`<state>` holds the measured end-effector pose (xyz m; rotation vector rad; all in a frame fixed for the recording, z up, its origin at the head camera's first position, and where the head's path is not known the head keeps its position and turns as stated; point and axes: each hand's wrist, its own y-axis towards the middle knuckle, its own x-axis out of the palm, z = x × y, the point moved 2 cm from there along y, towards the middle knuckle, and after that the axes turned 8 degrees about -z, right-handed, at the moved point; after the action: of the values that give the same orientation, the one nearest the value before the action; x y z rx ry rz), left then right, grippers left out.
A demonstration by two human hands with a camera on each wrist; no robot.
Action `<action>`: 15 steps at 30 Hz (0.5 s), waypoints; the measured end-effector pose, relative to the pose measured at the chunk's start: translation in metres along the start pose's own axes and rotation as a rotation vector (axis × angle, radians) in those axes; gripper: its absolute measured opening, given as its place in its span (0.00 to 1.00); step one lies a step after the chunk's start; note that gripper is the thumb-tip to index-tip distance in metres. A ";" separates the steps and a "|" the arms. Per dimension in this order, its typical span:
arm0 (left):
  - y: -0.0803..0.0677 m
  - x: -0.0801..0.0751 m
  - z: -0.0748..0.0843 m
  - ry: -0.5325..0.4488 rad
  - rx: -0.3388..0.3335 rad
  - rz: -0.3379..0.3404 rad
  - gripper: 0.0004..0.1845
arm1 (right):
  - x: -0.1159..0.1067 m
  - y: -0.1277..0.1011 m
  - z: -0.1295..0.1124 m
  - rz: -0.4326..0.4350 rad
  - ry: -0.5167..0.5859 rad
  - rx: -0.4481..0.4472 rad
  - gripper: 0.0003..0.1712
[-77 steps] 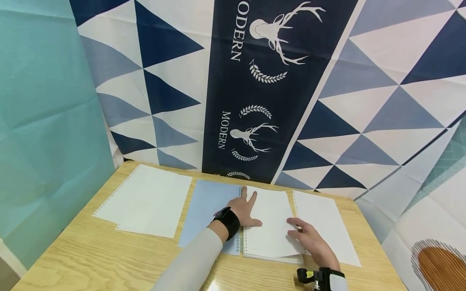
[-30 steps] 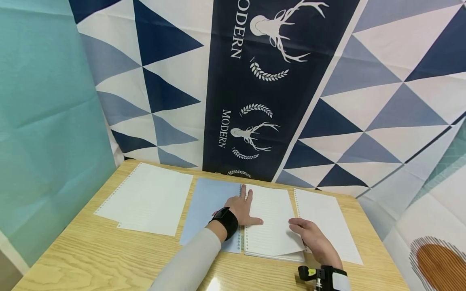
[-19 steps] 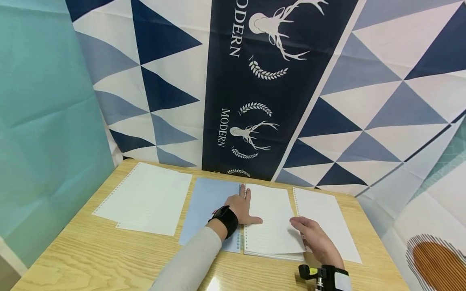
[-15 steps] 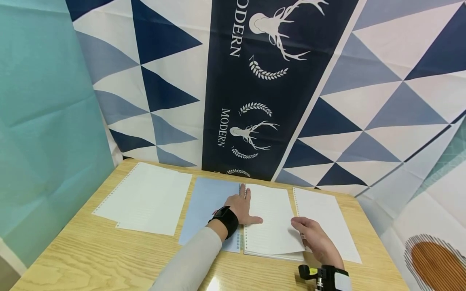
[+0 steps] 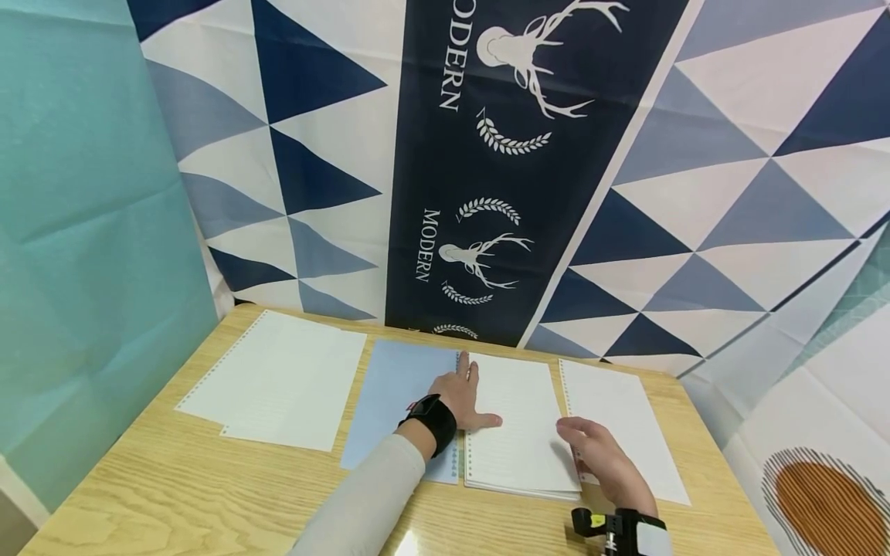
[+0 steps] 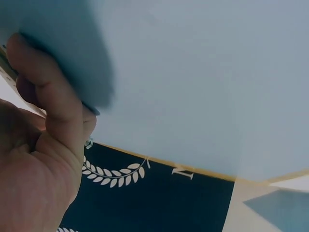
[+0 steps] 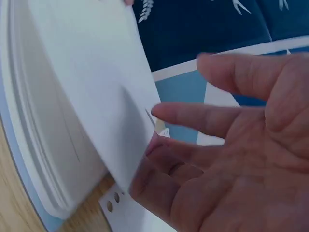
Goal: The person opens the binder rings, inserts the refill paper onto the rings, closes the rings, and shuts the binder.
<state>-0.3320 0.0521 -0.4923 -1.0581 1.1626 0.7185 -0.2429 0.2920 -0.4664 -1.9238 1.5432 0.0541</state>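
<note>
Head | backdrop (image 5: 487, 193) reads "MODERN" (twice) | notebook (image 5: 518, 421) lines unreadable

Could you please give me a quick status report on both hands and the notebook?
Left hand flat on the open notebook at its spine. Right hand open at the top page's right edge. Loose sheet lies just right of it.

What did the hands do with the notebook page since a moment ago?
The right hand had lifted the outer edge of the top page a little; that edge has now sunk back nearly flat, with the fingers at it. The left hand stayed pressing flat by the spiral binding. The loose sheets on the table did not move.
</note>
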 end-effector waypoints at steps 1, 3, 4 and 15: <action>0.001 0.000 0.000 -0.002 -0.002 -0.002 0.64 | 0.001 0.000 -0.001 -0.004 -0.040 -0.003 0.33; 0.003 0.001 0.000 -0.011 -0.011 -0.001 0.64 | 0.003 -0.001 -0.004 -0.019 -0.114 -0.011 0.33; 0.004 0.001 0.000 -0.018 -0.015 0.000 0.64 | 0.004 -0.001 -0.005 -0.028 -0.144 -0.017 0.33; -0.002 0.001 0.002 -0.007 -0.021 0.044 0.58 | 0.008 -0.010 -0.009 -0.118 -0.229 -0.037 0.40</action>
<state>-0.3293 0.0533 -0.4925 -1.0494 1.1775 0.7704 -0.2348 0.2811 -0.4583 -1.9585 1.2845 0.2441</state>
